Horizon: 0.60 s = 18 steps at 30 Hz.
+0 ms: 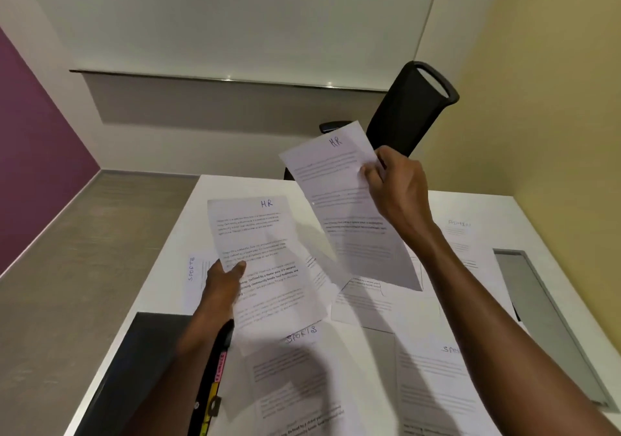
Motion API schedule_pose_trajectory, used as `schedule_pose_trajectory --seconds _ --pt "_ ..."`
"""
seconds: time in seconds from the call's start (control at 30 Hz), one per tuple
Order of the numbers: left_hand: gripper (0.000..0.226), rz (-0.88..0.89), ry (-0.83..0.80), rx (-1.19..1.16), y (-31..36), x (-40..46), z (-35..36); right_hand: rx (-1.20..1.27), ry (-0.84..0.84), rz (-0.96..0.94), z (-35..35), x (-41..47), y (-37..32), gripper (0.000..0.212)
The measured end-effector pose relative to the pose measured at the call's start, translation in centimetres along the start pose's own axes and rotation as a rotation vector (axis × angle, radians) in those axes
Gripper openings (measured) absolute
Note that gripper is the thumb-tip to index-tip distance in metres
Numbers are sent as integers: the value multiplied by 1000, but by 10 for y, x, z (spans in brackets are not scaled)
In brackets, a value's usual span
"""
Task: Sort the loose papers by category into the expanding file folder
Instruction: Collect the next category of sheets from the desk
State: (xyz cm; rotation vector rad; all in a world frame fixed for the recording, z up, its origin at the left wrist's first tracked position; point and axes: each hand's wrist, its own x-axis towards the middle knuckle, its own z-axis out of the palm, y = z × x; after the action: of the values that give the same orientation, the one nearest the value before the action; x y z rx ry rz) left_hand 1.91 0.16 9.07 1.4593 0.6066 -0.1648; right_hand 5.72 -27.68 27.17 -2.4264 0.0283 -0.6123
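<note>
- The left hand point(223, 279) pinches a printed sheet headed "HR" point(265, 254) at its left edge, thumb on top and fingers behind, holding it raised above the table point(369, 345).
- The right hand point(395, 183) is closed on the right edge of a second "HR" sheet point(339, 200), lifted higher and tilted to the left; the two hands are well apart, each clamped on its own page.
- The expanding file folder point(211, 378) stands at the near left of the table, under the left forearm. It is black, and coloured tabs show along its top edge: a pink one and a yellow one, their lettering too small to read.
- The step in hand looks like matching: both raised pages carry the same category, so they belong together.
- The next move probably calls for laying one HR page onto the other, squaring the pair, then finding the right pocket in the folder. One hand would have to let go to spread the pockets, and the tab labels would need reading first.
- Most of the sorting seems still ahead, as many loose papers lie spread over the table.
- Readable writing, all handwritten in blue: "SPORTS" on a sheet point(295, 368) just below the left-hand page, "SPORTS" running sideways on a sheet point(193, 274) at the left edge of the table, a cut-off "SPOR" on a sheet point(433, 378) near the right forearm, and a faint "ADMIN" on a sheet point(467, 240) at the far right.
- The printed body text on every page is too blurred to read.
</note>
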Motion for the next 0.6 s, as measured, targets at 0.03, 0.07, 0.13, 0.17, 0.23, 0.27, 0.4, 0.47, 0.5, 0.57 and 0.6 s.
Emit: schedule_pose_trajectory --seconds 0.03,0.07,0.13,0.17,0.23,0.27,0.4,0.47,0.5,0.57,0.6 --pt "24 1 -8 2 2 -3 3 34 -3 0 -9 -1 -5 17" --pt "25 12 -14 4 4 -6 6 69 -18 10 -17 -2 -10 16" --pt "29 38 -36 4 8 -14 13 129 -78 52 -28 -3 -16 15" --pt "31 50 -60 4 10 -17 16 146 -114 75 -31 -4 -17 15" --pt "32 52 -133 14 12 -27 22 168 -178 112 -29 -8 -14 15" --pt "33 39 -184 16 12 -32 25 183 -209 131 -25 -12 -10 16" --pt "20 -19 -403 -33 16 -59 37 217 -289 277 3 -33 17 23" --pt "12 -91 -492 -113 16 -73 42 189 -282 344 16 -47 30 24" --pt "13 -119 -527 -140 13 -78 43 189 -278 374 21 -54 36 25" --pt "11 -147 -565 -161 6 -82 45 214 -264 404 26 -68 46 32" --pt "14 -154 -561 -166 2 -84 45 215 -260 399 28 -75 52 37"
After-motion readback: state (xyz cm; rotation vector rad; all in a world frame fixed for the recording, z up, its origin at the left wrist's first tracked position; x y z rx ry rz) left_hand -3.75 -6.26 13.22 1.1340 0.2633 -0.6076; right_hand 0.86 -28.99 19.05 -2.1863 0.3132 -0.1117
